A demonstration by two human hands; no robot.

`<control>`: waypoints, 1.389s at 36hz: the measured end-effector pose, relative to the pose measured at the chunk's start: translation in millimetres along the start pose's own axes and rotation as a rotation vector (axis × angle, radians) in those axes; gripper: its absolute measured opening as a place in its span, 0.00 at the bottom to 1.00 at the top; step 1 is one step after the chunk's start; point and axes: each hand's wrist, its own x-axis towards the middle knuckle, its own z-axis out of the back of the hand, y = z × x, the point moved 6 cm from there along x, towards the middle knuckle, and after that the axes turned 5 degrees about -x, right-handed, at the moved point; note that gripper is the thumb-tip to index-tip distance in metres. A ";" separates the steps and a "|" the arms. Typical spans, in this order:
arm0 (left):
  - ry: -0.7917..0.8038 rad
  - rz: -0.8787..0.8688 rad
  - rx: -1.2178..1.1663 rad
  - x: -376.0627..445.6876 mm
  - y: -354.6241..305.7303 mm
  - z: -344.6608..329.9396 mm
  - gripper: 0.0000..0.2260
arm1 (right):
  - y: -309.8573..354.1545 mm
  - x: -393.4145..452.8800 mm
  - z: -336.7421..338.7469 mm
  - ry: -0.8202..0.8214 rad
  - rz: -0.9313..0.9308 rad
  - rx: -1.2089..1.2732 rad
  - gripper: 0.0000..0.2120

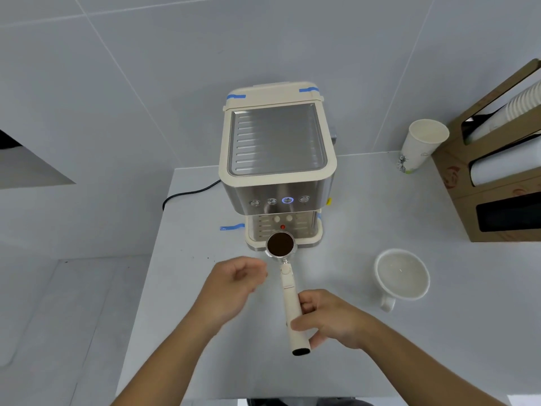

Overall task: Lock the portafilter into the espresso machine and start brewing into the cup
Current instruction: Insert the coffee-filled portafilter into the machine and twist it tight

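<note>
Gripped near its end by the right hand point(328, 320), the portafilter point(281, 244) is held level, coffee-filled basket just before the espresso machine point(278, 159); left hand point(234, 282) loosely curled, empty; cup point(402, 275) right of the hands, to be placed under the spouts

— What do we see around us?
— A pale grey tiled wall point(146, 68) far off, a white table point(205, 332) near, grey floor point(58, 317) left — and a cardboard cup rack point(468, 200) right.

A coffee station: espresso machine point(276, 168), cardboard paper-cup dispenser point(497, 159), grey counter point(366, 215).
</note>
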 end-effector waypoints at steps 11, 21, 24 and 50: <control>-0.099 -0.612 0.255 -9.0 -131.5 25.1 0.08 | 15.0 15.8 11.6 -0.028 0.045 0.058 0.18; -0.010 -0.736 0.649 40.2 -196.6 2.2 0.18 | 45.2 29.2 21.5 -0.092 0.067 0.077 0.20; 0.059 -0.737 0.784 66.4 -199.4 -6.7 0.21 | 52.9 30.9 22.5 -0.086 0.083 0.082 0.20; 0.210 -0.720 1.259 112.7 -193.5 -20.2 0.29 | 69.6 35.6 32.4 -0.100 0.174 0.137 0.22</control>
